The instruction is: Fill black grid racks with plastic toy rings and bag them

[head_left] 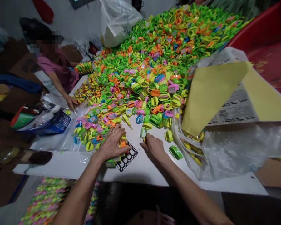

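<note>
Right hand (pixel 153 147) is pinching a green plastic loop (pixel 143 132) at its lower end. The loop stands up off the white table (pixel 67 162), long way pointing away from the person, tilted slightly. Left hand (pixel 112 143) sits palm-down on a heap of colorful plastic toy pieces (pixel 96 131), can't tell if it's gripping any. One black plastic grid (pixel 127 157) pokes out beside it; way too many pieces to count.

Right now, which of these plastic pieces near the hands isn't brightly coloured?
The black lattice frame by the left hand: it is a flat open grid, unlike the bright plastic loops heaped across the table.
</note>
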### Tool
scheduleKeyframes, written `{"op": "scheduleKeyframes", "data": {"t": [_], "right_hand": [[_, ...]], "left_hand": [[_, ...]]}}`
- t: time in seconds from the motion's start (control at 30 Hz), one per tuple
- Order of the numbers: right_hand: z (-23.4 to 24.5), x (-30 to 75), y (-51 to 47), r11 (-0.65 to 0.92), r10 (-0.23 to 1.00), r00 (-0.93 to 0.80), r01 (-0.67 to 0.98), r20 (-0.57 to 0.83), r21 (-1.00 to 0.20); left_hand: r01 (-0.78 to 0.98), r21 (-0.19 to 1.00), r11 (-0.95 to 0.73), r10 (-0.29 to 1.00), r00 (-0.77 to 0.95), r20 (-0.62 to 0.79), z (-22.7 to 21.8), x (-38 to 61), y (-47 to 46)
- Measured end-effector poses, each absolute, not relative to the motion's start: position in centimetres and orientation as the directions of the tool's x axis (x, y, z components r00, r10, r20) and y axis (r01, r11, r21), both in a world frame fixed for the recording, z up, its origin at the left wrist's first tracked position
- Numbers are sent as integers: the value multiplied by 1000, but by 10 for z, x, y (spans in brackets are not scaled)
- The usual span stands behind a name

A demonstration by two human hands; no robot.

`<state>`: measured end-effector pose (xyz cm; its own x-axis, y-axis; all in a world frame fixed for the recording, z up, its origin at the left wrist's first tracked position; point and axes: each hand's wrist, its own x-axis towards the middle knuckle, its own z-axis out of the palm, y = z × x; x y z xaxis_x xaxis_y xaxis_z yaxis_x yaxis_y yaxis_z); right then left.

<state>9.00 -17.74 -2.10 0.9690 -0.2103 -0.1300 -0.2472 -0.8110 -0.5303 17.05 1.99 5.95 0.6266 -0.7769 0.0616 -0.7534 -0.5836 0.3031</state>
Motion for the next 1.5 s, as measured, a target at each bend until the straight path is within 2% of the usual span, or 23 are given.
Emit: {"op": "scheduleKeyframes", "data": {"t": [0.07, 0.17, 0.23, 0.27, 0.37, 0.53, 0.63, 0.73, 0.8, 0.87, 0.93, 1.03, 1.1, 1.2, 1.27, 1.33, 1.4, 1.5], "right_hand": [[-24, 99, -171, -692, -194, 969, -248, -155, -678], [-37, 103, -156, -304, -58, 992, -124, -112, -945], [-48, 101, -145, -107, -5, 999, -41, -41, -993], [-52, 100, -139, -71, -3, 1000, -22, -22, -997], [-61, 98, -129, -133, 4, 1000, -3, -4, -991], [-57, 99, -131, -480, 93, 991, 130, 97, -868], [-53, 103, -130, -635, 187, 981, 165, 58, -755], [-49, 108, -121, -714, 219, 976, 162, 2, -682], [-47, 104, -116, -717, 227, 974, 178, 16, -674], [-49, 96, -117, -673, 232, 970, 211, 69, -709], [-52, 89, -128, -563, 275, 954, 258, 116, -785], [-52, 100, -151, -423, 365, 926, 253, 92, -870], [-44, 127, -158, -469, 285, 957, 187, 52, -863], [-31, 180, -144, -663, 70, 997, 60, 18, -746], [-28, 206, -126, -774, 10, 999, -19, -42, -634], [-34, 220, -118, -805, 1, 997, -43, -74, -592], [-45, 219, -127, -732, 22, 998, -26, -63, -681], [-59, 189, -166, -442, -38, 999, -13, 4, -897]], "left_hand": [[-752, 303, -585, -773, 630, 70, 59, 169, 22], [-757, 306, -578, -777, 625, 79, 58, 167, 23], [-759, 304, -576, -777, 624, 84, 57, 167, 23], [-759, 302, -576, -777, 624, 86, 57, 168, 23], [-768, 291, -571, -782, 616, 93, 57, 168, 23], [-767, 295, -570, -784, 615, 84, 53, 169, 26], [-774, 290, -563, -795, 603, 66, 52, 170, 27], [-771, 236, -592, -791, 611, 12, 58, 170, 26], [-790, 226, -570, -817, 575, -53, 67, 167, 25], [-816, 277, -507, -860, 500, -102, 74, 162, 25], [-820, 344, -458, -886, 454, -98, 76, 156, 24], [-812, 372, -450, -885, 460, -67, 71, 147, 22], [-813, 362, -455, -883, 464, -67, 67, 145, 21], [-826, 343, -446, -890, 449, -76, 65, 145, 20], [-849, 320, -421, -905, 418, -83, 65, 146, 22], [-873, 297, -387, -921, 383, -74, 62, 147, 23], [-886, 291, -360, -931, 363, -47, 58, 149, 23], [-882, 320, -345, -932, 363, -3, 53, 157, 16]]}}
